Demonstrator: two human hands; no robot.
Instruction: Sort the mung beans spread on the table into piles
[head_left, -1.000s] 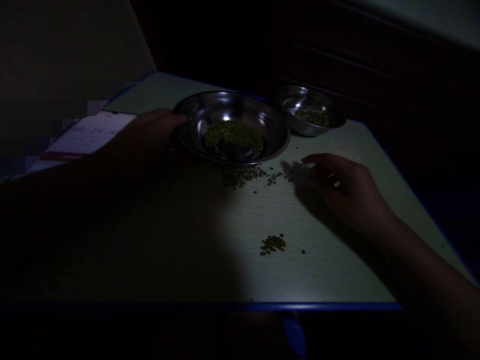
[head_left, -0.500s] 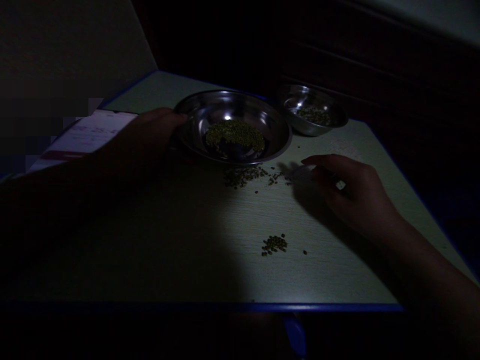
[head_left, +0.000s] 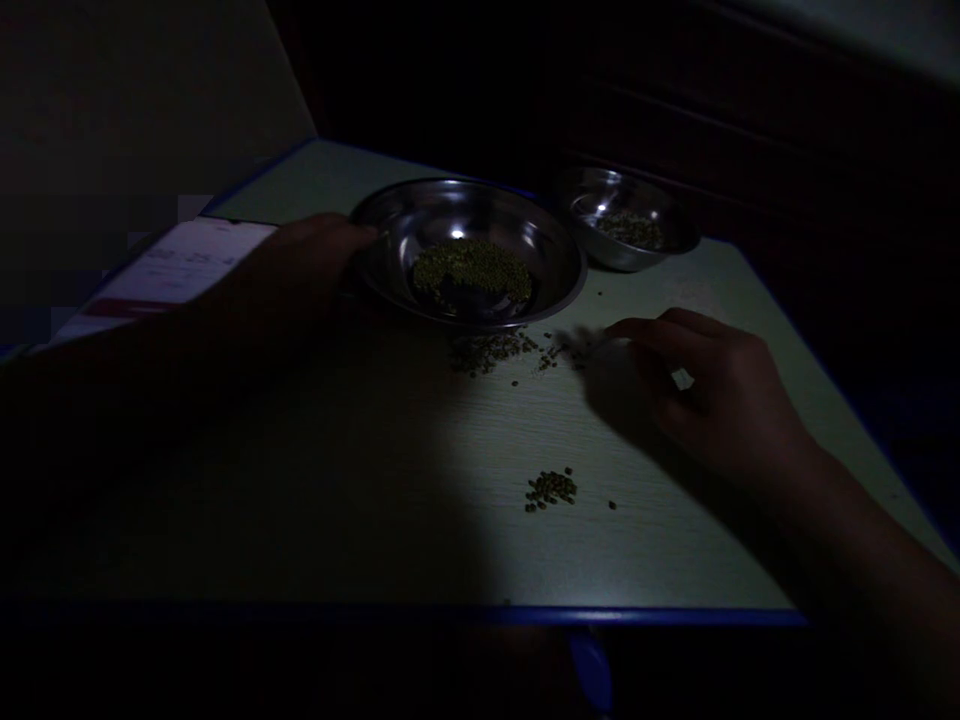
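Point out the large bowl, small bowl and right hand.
Large bowl (head_left: 553,264), head view: inner right wall.
Small bowl (head_left: 625,257), head view: outer front wall.
Right hand (head_left: 724,390), head view: middle of hand.

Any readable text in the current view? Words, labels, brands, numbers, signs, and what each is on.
No legible text.
Paper at the left of the table: faint marks, too dim and blurred to read.
Large bowl: no lettering visible.
Small bowl: no lettering visible.
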